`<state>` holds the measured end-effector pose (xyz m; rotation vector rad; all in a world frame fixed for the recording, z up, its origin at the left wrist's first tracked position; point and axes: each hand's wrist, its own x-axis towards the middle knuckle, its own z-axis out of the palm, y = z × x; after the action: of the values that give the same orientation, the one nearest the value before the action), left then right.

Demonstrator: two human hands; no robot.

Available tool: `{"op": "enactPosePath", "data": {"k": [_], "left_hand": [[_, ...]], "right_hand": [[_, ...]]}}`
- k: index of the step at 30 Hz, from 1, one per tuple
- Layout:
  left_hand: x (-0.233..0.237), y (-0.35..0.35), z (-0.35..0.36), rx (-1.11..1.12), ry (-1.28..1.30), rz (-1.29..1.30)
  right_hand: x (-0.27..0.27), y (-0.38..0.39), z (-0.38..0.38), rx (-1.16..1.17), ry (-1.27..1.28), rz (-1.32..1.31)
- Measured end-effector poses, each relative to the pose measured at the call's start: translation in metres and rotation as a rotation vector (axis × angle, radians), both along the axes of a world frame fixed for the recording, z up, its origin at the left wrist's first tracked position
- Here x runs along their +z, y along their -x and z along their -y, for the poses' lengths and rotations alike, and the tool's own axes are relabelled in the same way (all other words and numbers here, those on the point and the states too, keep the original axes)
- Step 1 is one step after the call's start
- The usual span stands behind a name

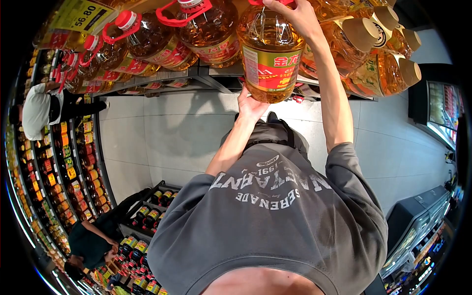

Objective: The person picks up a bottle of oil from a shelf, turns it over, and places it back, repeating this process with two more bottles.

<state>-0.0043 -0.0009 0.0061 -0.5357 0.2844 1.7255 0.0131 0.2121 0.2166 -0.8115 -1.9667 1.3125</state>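
A large jug of golden cooking oil [271,59] with a red label is held upright in front of me, at the edge of the display shelf. My right hand [297,15] is closed at its top, by the red handle, part of which is cut off by the frame edge. Underneath, my left hand [251,105] cups the jug's base with the palm turned up. Similar oil jugs with red caps and handles [209,37] stand in a row to the left. On the right, oil bottles with tan caps [361,34] lean outward.
A yellow price sign [82,14] hangs at upper left. Long shelves of bottles [73,172] line the left aisle, where a person in white [37,110] stands. Another person in dark clothes [93,243] is by a rack of bottles [142,216]. Grey tiled floor [172,132] lies below.
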Motion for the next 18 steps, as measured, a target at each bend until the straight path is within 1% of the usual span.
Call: {"op": "enactPosePath", "data": {"k": [6, 10, 12, 15, 16, 18], "left_hand": [[0.002, 0.000, 0.000, 0.005, 0.031, 0.003], [-0.005, 0.000, 0.000, 0.001, 0.011, -0.013], [-0.005, 0.000, 0.000, 0.001, 0.018, 0.034], [-0.003, -0.001, -0.001, -0.021, 0.026, -0.005], [-0.003, -0.003, 0.000, -0.022, 0.026, -0.007], [0.000, -0.009, 0.001, -0.008, -0.006, -0.095]], "right_hand": [[0.002, -0.001, 0.002, 0.006, 0.077, -0.016], [0.006, -0.001, 0.006, -0.008, 0.050, -0.028], [0.014, -0.004, 0.010, 0.007, 0.108, -0.008], [0.010, -0.003, 0.008, 0.003, 0.136, -0.012], [0.008, -0.003, 0.007, 0.002, 0.136, -0.014], [0.007, -0.003, 0.006, -0.016, 0.044, -0.014]]}}
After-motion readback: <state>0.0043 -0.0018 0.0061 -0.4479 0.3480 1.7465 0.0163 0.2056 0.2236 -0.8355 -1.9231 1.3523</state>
